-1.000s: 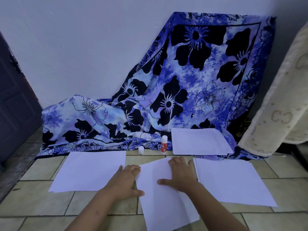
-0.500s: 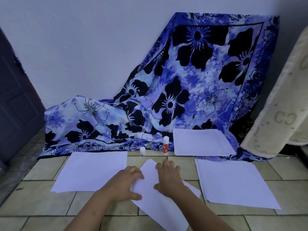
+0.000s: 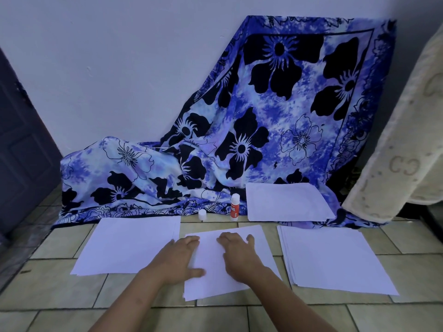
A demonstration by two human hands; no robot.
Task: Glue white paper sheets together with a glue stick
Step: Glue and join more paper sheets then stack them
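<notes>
**A:** While the centre sheet point(image 3: 211, 256) is pressed onto the tiled floor point(image 3: 60, 291), between the left paper stack point(image 3: 129, 245) and the right paper stack point(image 3: 335, 257), how are the fingers laid?

**B:** They are laid straight and close together. The left hand point(image 3: 178, 259) and right hand point(image 3: 239, 255) are flat on it, and nothing is gripped.

**A:** How is the pressing best done?

**B:** Pressure is best spread outward from the middle, so that edges are aligned and no creases are trapped. The glue stick point(image 3: 235, 207) is seen upright just beyond, with its cap point(image 3: 202, 214) beside it.

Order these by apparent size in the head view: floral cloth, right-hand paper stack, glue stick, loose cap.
Largest to smallest:
floral cloth
right-hand paper stack
glue stick
loose cap
The differences are plain.
</notes>
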